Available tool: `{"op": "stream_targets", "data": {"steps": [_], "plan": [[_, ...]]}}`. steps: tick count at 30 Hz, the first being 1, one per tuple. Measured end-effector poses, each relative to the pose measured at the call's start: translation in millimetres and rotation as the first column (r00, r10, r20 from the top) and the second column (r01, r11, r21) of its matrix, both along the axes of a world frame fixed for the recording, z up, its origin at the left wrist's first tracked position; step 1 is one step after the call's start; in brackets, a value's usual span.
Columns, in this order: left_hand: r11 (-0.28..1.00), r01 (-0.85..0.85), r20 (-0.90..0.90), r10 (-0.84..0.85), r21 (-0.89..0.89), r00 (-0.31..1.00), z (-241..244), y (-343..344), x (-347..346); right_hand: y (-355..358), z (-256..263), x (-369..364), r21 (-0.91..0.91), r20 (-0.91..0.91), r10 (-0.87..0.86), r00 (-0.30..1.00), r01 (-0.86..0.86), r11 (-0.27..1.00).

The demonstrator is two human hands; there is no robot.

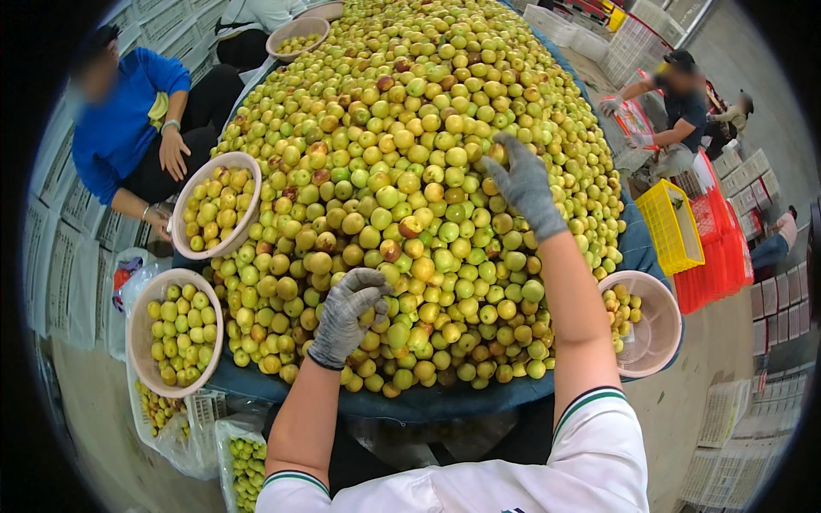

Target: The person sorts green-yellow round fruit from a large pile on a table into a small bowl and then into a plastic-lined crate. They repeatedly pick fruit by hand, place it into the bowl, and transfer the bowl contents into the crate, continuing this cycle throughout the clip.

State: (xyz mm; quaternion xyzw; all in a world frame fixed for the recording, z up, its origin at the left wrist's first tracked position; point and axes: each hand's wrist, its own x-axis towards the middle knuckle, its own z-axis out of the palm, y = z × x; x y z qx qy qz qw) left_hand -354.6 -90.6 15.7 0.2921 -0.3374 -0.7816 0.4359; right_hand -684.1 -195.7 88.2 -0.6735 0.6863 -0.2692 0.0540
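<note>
A large heap of yellow-green jujubes point(410, 211), some with red-brown patches, covers a table draped in blue cloth point(449, 406). My left hand point(349, 314), in a grey knitted glove, is curled low over the near part of the heap. A yellowish fruit shows between its fingers, but whether it is gripped is unclear. Farther out and to the right, my gloved right hand point(523, 186) reaches onto the heap. Its thumb and fingers are spread around a jujube point(497, 153), and the palm faces away from view.
Pink plastic baskets with jujubes stand at left point(138, 346), upper left point(254, 186) and right point(667, 327). A person in blue point(122, 122) sits at left, one hand at a basket. Beyond the right edge are a yellow crate point(667, 224), red crates point(712, 269) and another gloved person point(683, 115).
</note>
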Motion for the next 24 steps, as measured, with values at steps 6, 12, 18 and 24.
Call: {"op": "stream_targets", "data": {"steps": [6, 12, 18, 24], "plan": [[0.989, 0.15, -0.037, -0.149, 0.015, 0.988, 19.7, 25.4, 5.8, 108.1, -15.3, 132.6, 0.026, 0.197, 0.634, 0.748, -0.65, 0.759], [0.987, -0.089, 0.271, 0.051, 0.131, 0.961, 49.4, 118.8, 107.7, 198.0, -15.7, 152.9, 0.114, 0.33, 0.594, 0.734, -0.655, 0.747], [0.52, -0.815, 0.507, 0.79, -0.255, 0.345, 40.0, 198.4, 297.2, 238.7, -47.4, 99.6, 0.205, 0.692, 0.255, 0.675, -0.523, 0.827], [0.582, -0.792, -0.034, 0.809, 0.184, 0.586, 25.6, 181.2, 320.7, 210.1, -28.9, 69.4, 0.214, 0.386, 0.228, 0.894, -0.327, 0.92]]}}
